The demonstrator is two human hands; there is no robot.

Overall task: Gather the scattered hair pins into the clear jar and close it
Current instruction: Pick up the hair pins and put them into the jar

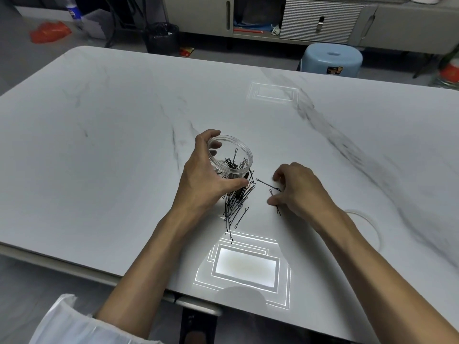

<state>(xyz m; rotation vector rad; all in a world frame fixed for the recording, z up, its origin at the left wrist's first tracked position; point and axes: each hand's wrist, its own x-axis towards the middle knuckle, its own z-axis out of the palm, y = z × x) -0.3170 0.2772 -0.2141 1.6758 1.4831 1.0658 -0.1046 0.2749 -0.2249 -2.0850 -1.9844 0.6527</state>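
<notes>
left hand [206,177] grips clear jar [232,157]; right hand [298,189] pinches hair pins [274,197].

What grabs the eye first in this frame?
The black heap of hair pins at the middle of the marble table, lying against the open clear jar, which the left hand grips. Just right of it, the right hand curls its fingers onto two loose hair pins. A clear round lid lies beyond that forearm.

I get soft overhead light; 2 rectangular lamp reflections glare on the glossy bench [111,145]. Shadows are faint, edges bow with wide-angle distortion, the background looks dim.
</notes>
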